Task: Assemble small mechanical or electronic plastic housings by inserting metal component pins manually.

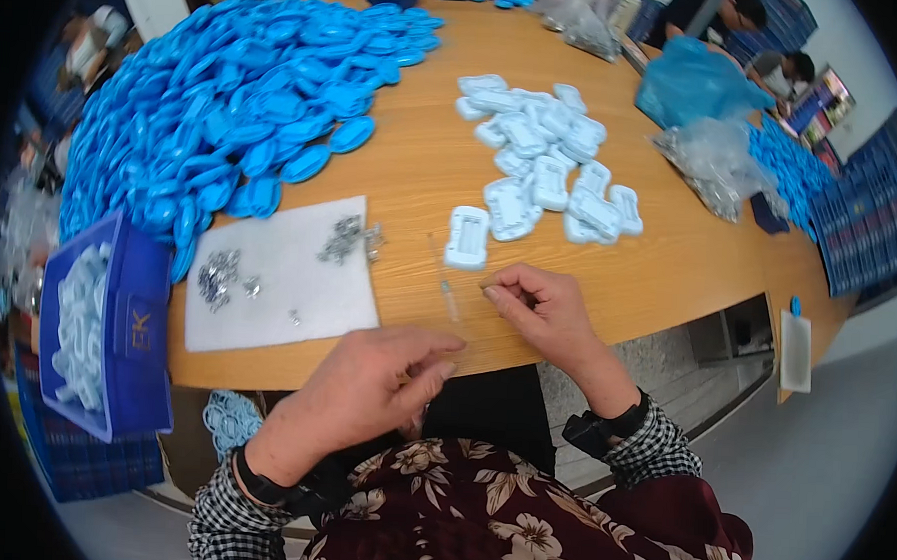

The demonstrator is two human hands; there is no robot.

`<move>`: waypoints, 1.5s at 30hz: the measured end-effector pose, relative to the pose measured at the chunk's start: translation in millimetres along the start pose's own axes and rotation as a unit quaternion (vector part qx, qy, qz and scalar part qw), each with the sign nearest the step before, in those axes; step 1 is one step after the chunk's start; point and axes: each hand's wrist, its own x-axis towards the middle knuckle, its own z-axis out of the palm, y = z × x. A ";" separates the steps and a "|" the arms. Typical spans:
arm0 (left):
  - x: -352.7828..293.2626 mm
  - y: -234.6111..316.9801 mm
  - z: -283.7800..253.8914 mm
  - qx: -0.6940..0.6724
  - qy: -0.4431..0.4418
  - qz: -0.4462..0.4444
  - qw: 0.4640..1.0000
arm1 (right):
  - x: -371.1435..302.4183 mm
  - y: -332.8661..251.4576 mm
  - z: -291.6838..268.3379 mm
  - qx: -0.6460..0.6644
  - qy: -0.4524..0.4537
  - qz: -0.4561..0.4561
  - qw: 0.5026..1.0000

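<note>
Right hand [542,309] on desk [423,169] edge, fingers curled, thumb and forefinger pinching small part, too tiny to identify. Left hand [364,386] at near desk edge, fingers pressed together, contents can't tell. Thin clear tube [451,300] on desk just left of right hand. White plastic shell [467,237] just beyond. White sheet [279,273] with metal bits [345,238] left.

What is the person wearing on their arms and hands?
Both hands, left and right, are bare, no gloves. Each wrist has a black band, and the sleeves are black-and-white checked, under a dark red flowered top.
</note>
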 end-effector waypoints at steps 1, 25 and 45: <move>14.3 0.3 -1.5 0.010 -0.011 -0.001 1.000 | -2.9 6.9 -5.2 0.010 0.004 0.006 1.000; 199.9 -17.1 37.6 0.332 0.137 -0.003 0.933 | -22.4 68.8 -21.0 0.133 0.026 -0.030 0.990; 55.7 -8.7 58.9 0.014 0.105 0.158 0.982 | -16.9 40.2 -11.9 0.279 0.041 0.083 0.956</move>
